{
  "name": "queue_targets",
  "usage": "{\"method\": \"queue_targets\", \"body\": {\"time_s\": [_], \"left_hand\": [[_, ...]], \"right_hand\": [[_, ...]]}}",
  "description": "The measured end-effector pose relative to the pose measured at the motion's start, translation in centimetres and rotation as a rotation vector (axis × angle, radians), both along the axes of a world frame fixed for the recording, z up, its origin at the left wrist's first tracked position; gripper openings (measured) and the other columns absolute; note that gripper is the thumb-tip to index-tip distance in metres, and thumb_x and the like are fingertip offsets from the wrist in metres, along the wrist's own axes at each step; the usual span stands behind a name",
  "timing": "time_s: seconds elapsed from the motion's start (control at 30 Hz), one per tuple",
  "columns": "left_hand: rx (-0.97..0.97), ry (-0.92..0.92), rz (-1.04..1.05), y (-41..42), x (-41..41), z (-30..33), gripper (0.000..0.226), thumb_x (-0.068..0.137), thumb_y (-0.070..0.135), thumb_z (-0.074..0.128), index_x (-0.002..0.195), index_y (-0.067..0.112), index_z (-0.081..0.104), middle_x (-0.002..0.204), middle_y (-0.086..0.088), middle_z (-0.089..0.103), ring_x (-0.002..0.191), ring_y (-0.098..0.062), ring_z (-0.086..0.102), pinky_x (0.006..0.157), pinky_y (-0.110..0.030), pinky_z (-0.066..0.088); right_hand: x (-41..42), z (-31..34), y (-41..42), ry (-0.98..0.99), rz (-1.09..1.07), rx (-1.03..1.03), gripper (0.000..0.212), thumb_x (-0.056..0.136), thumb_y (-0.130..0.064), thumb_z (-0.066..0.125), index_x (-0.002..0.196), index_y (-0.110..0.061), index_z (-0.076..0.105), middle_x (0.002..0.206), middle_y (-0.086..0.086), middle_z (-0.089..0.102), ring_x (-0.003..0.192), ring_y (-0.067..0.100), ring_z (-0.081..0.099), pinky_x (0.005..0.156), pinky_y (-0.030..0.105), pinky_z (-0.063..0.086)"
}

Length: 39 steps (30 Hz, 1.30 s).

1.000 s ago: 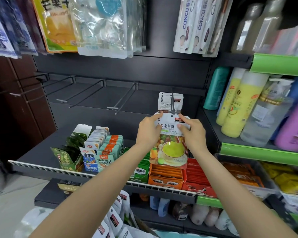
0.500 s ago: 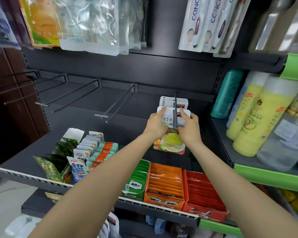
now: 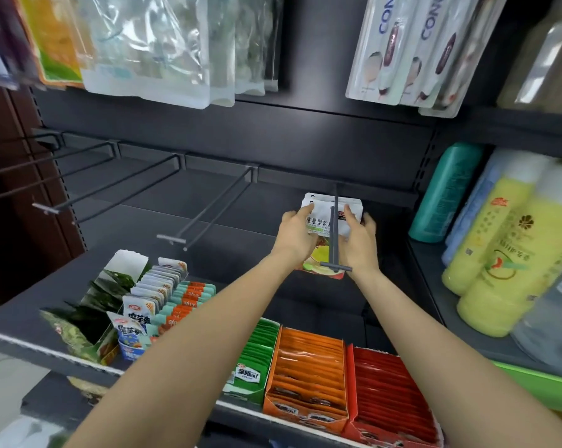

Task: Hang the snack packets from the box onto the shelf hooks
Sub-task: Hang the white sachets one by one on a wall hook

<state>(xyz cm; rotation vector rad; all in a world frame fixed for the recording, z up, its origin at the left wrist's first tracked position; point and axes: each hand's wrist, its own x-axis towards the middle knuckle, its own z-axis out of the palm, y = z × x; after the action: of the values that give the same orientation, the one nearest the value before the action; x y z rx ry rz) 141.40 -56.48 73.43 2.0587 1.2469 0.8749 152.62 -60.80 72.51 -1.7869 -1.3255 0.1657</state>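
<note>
both hands are raised to the rightmost hook (image 3: pixel 334 234) on the dark back panel (image 3: pixel 305 140). the left hand (image 3: pixel 294 236) grips the left edge of a white-topped snack packet (image 3: pixel 321 221), fingers curled round it, fingertips at its upper corner. the right hand (image 3: pixel 359 240) grips the right edge likewise, thumb on the front face. the packet is threaded on the hook, well back from the hook's front crossbar, with the wire running across its front. its lower printed part shows between the wrists. at least one more packet (image 3: pixel 350 202) hangs just behind it, touching or nearly so; which, cannot be told.

to the left, four further hooks (image 3: pixel 208 205) project from the same rail. below, the shelf (image 3: pixel 208 279) carries an orange box (image 3: pixel 308 376), a red box (image 3: pixel 393 392), a green box (image 3: pixel 257 354) and sachets (image 3: pixel 150 305) in open cartons. on the right stand a teal bottle (image 3: pixel 444 192) and yellow bottles (image 3: pixel 499 250). bagged goods (image 3: pixel 144 46) hang above.
</note>
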Motion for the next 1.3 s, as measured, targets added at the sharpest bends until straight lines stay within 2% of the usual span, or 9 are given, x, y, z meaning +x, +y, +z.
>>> {"method": "queue_targets", "body": {"time_s": [0.23, 0.33, 0.53, 0.63, 0.73, 0.87, 1.03, 1.17, 1.3], "left_hand": [[0.098, -0.105, 0.053, -5.4, -5.9, -1.0, 0.024, 0.088, 0.012, 0.055, 0.110, 0.017, 0.063, 0.103, 0.001, 0.067, 0.092, -0.014, 0.062, 0.086, -0.028, 0.049], [0.064, -0.118, 0.045, -9.1, -10.2, -1.9, 0.014, 0.087, 0.016, 0.058, 0.094, 0.023, 0.067, 0.078, 0.009, 0.064, 0.078, -0.009, 0.063, 0.077, -0.024, 0.049], [-0.037, -0.089, 0.025, -16.4, -20.3, -5.8, 0.010, 0.085, 0.008, 0.060, 0.087, 0.012, 0.068, 0.070, 0.002, 0.063, 0.070, -0.015, 0.062, 0.070, -0.025, 0.049], [-0.095, 0.051, 0.014, -18.8, -25.2, -8.5, 0.012, 0.091, 0.012, 0.056, 0.097, 0.010, 0.067, 0.083, -0.002, 0.065, 0.079, -0.014, 0.060, 0.074, -0.019, 0.045], [-0.196, 0.217, -0.043, -20.0, -29.1, -11.6, 0.025, 0.093, 0.015, 0.054, 0.117, 0.011, 0.061, 0.108, -0.009, 0.067, 0.100, -0.023, 0.062, 0.087, -0.031, 0.049], [-0.254, 0.444, -0.167, -21.7, -32.7, -15.5, 0.057, 0.088, 0.021, 0.064, 0.139, 0.008, 0.042, 0.140, -0.013, 0.045, 0.130, -0.028, 0.042, 0.101, -0.027, 0.033], [-0.418, 0.489, -0.212, -23.1, -33.9, -19.5, 0.107, 0.074, 0.040, 0.077, 0.151, 0.013, 0.008, 0.157, -0.016, 0.005, 0.144, -0.032, 0.013, 0.116, -0.042, 0.023], [-0.349, 0.469, -0.237, -24.3, -33.8, -20.2, 0.114, 0.068, 0.050, 0.078, 0.151, 0.019, 0.007, 0.158, -0.014, -0.001, 0.145, -0.030, 0.013, 0.115, -0.043, 0.024], [-0.305, 0.389, -0.245, -25.4, -34.4, -20.2, 0.112, 0.069, 0.050, 0.078, 0.151, 0.021, 0.008, 0.159, -0.010, -0.001, 0.146, -0.024, 0.010, 0.117, -0.038, 0.022]], "right_hand": [[-3.8, -1.3, -5.8, 0.067, 0.018, 0.033, 0.031, 0.092, -0.005, 0.053, 0.121, -0.011, 0.059, 0.117, 0.010, 0.059, 0.109, 0.023, 0.056, 0.089, 0.030, 0.046], [-7.6, -2.2, -9.8, 0.113, 0.123, -0.020, 0.022, 0.092, -0.009, 0.054, 0.109, -0.015, 0.067, 0.105, 0.000, 0.066, 0.097, 0.011, 0.059, 0.085, 0.022, 0.043], [-16.9, -6.6, -17.3, 0.091, 0.233, -0.208, 0.020, 0.091, -0.005, 0.056, 0.106, -0.009, 0.068, 0.102, 0.001, 0.068, 0.093, 0.008, 0.059, 0.078, 0.014, 0.039], [-21.4, -9.8, -20.4, 0.042, 0.258, -0.329, 0.023, 0.092, -0.006, 0.055, 0.112, -0.009, 0.066, 0.109, 0.004, 0.068, 0.101, 0.016, 0.062, 0.083, 0.021, 0.044], [-24.7, -12.3, -22.5, 0.002, 0.283, -0.457, 0.029, 0.093, -0.007, 0.051, 0.121, -0.010, 0.061, 0.120, 0.009, 0.065, 0.110, 0.022, 0.061, 0.090, 0.028, 0.044], [-28.3, -14.4, -24.5, -0.073, 0.301, -0.574, 0.036, 0.093, -0.004, 0.047, 0.128, -0.007, 0.056, 0.131, 0.011, 0.057, 0.121, 0.025, 0.053, 0.096, 0.028, 0.039], [-29.9, -15.9, -25.0, -0.136, 0.226, -0.656, 0.036, 0.090, -0.002, 0.051, 0.125, -0.008, 0.056, 0.114, 0.017, 0.061, 0.107, 0.032, 0.057, 0.085, 0.034, 0.044], [-30.5, -16.1, -24.7, 0.003, 0.151, -0.633, 0.037, 0.090, -0.004, 0.056, 0.127, -0.006, 0.056, 0.121, 0.015, 0.061, 0.111, 0.028, 0.057, 0.089, 0.029, 0.042], [-31.4, -15.8, -25.3, 0.265, 0.114, -0.553, 0.023, 0.087, -0.001, 0.061, 0.109, 0.002, 0.064, 0.098, 0.009, 0.061, 0.092, 0.017, 0.055, 0.073, 0.022, 0.041]]}}
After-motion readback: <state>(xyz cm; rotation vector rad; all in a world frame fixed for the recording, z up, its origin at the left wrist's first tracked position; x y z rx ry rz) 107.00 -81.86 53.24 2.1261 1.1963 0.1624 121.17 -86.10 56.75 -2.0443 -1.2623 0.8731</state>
